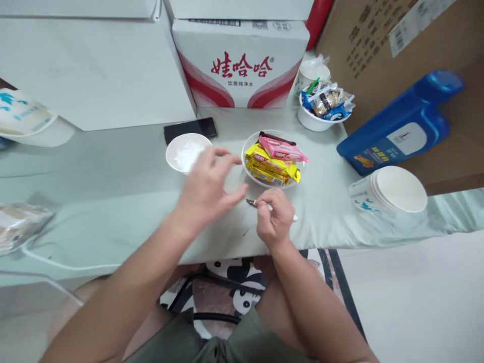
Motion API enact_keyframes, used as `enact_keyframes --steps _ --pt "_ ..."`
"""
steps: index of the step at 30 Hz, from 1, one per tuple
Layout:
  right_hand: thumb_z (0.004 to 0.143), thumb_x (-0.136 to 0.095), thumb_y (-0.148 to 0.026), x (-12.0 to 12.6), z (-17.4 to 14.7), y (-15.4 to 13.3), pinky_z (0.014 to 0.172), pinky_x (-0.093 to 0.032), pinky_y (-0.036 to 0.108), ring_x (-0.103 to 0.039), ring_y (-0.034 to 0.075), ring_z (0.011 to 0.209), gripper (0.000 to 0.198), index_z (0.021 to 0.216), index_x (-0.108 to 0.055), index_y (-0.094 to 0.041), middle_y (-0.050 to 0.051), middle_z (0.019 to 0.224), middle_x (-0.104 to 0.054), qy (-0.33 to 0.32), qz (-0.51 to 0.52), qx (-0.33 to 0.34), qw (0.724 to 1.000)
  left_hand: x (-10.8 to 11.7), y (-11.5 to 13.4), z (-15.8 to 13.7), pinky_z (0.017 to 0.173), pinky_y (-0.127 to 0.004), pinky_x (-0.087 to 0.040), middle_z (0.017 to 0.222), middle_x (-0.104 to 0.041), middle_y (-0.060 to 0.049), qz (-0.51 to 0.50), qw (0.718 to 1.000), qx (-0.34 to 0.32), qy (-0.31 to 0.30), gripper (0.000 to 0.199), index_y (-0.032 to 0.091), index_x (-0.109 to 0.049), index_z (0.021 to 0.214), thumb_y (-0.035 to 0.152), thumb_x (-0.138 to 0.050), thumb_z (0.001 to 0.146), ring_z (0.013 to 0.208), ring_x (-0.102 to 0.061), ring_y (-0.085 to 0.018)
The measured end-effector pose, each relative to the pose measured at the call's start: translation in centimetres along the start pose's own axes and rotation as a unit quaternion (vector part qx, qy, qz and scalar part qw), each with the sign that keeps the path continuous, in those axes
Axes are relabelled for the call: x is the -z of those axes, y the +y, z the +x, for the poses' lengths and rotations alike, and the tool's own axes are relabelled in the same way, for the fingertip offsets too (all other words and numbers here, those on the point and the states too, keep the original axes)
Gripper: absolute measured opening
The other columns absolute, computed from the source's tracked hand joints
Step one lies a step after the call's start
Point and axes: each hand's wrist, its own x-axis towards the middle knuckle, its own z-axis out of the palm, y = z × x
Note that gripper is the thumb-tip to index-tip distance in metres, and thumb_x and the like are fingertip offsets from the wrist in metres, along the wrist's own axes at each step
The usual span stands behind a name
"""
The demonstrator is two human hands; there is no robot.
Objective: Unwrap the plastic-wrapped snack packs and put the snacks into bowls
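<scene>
My right hand (275, 216) is closed around a small knife (251, 202); its short metal blade sticks out to the left, and a bit of white handle shows at the other side. My left hand (209, 184) is raised over the table, fingers apart and holding nothing. It partly covers a white bowl (177, 151) with something white or clear inside that I cannot make out. Just beyond my right hand stands a bowl (245, 174) of wrapped wafer snacks (272, 159) in yellow and pink packets.
A black phone (172, 132) lies behind the white bowl. White boxes (242, 65) line the back. To the right are a tub of packaged snacks (327, 103), a blue bottle (401, 126), stacked paper cups (389, 190) and a cardboard box (454, 65). A white cable (68, 264) runs at left.
</scene>
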Motion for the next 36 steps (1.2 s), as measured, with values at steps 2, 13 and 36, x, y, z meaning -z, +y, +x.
enact_keyframes --steps 2,13,36 --pt "0.092 -0.049 -0.025 0.8 0.0 0.3 0.067 -0.043 0.036 -0.056 0.018 0.065 0.021 0.072 -0.056 -0.024 0.001 0.067 -0.06 0.019 0.011 -0.048 0.999 -2.3 1.1 0.2 0.12 -0.054 -0.038 0.153 -0.048 -0.015 -0.034 0.998 -0.032 -0.034 0.071 0.029 -0.056 0.143 0.037 -0.081 0.077 0.147 -0.043 -0.038" --pt "0.081 -0.056 -0.033 3.1 1.4 4.8 0.069 -0.041 0.027 -0.048 0.013 0.072 0.012 0.085 -0.051 -0.024 -0.004 0.079 -0.048 0.237 0.083 -0.34 0.906 -9.1 4.2 5.5 0.131 -0.06 -0.014 0.154 -0.041 -0.018 -0.071 0.992 -0.087 -0.05 0.097 0.028 -0.042 0.153 0.038 -0.089 0.069 0.153 -0.034 -0.037" --pt "0.073 -0.068 -0.03 4.2 0.7 3.4 0.065 -0.039 0.027 -0.047 0.012 0.07 0.025 0.087 -0.048 -0.024 -0.004 0.082 -0.048 0.296 0.236 -0.401 0.835 -18.2 13.0 15.5 0.119 -0.073 -0.037 0.159 -0.037 -0.014 -0.099 0.995 0.016 -0.012 0.089 0.039 -0.046 0.154 0.034 -0.087 0.075 0.155 -0.02 -0.051"
